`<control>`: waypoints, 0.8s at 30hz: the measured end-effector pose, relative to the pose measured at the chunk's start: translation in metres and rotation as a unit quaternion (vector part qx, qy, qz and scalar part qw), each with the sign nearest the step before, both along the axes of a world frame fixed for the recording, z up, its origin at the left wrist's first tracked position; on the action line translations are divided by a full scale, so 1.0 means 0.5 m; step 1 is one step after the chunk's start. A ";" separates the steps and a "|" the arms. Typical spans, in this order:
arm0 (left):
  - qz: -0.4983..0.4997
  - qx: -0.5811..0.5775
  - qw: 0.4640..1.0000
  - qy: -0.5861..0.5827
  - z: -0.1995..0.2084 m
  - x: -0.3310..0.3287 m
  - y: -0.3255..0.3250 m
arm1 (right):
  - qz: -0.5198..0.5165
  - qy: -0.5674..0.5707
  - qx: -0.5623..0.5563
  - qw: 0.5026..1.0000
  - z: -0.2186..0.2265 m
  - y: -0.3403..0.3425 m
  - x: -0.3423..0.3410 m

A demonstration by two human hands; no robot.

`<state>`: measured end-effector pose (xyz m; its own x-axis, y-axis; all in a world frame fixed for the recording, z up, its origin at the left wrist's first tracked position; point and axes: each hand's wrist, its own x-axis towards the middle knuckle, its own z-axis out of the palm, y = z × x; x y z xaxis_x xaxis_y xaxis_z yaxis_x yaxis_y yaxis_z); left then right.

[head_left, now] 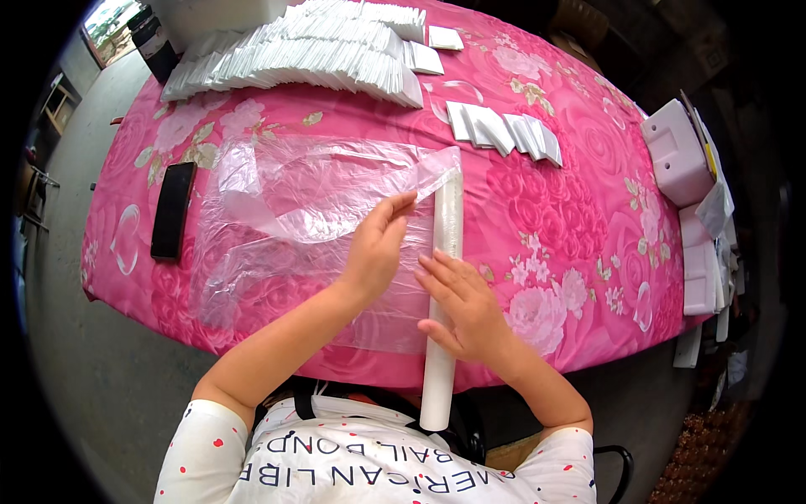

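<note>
Flatly spread across the table, a thin, clear, wrinkled plastic film (336, 323) shines with pale streaks and lets the pink floral tablecloth (588, 328) show through. Its right side meets a long, narrow, whitish roll (448, 214), which lies pointing away from the person, its near end jutting past the table edge. A loose, more cloudy band of film curves across the far part of the sheet and up to the roll's far end.

The left hand (375, 252) is above the film just left of the roll, fingers together and slightly bent; whether it pinches any film I cannot tell. The right hand (463, 304) is open, fingers spread, fingertips over the roll's middle.

Dark capital letters run upside down across the white, red-flecked shirt (336, 470). A dark cylindrical bottle (153, 46) at the far left carries a label too small to read; its contents are hidden. White, box-shaped containers (677, 155) stand along the right edge, with flat pale pieces and something yellow by them.

Beyond the film sit dense rows of flat white packets (294, 67); a smaller fanned group (504, 133) lies nearer the roll. A black smartphone (174, 210) rests left of the film.
</note>
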<state>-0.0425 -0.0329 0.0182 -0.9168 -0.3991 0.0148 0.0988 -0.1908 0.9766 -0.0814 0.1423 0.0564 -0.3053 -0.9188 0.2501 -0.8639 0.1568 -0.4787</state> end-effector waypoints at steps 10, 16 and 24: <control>-0.015 0.379 0.917 -0.125 0.011 -0.184 0.026 | 0.021 0.010 0.033 0.999 -0.047 0.096 -0.014; 0.019 0.343 0.927 -0.151 0.027 -0.182 0.052 | 0.019 0.006 0.028 0.999 -0.048 0.130 -0.025; -0.013 0.113 0.993 -0.027 0.079 -0.031 -0.063 | 0.036 0.042 0.085 0.995 -0.041 0.028 0.025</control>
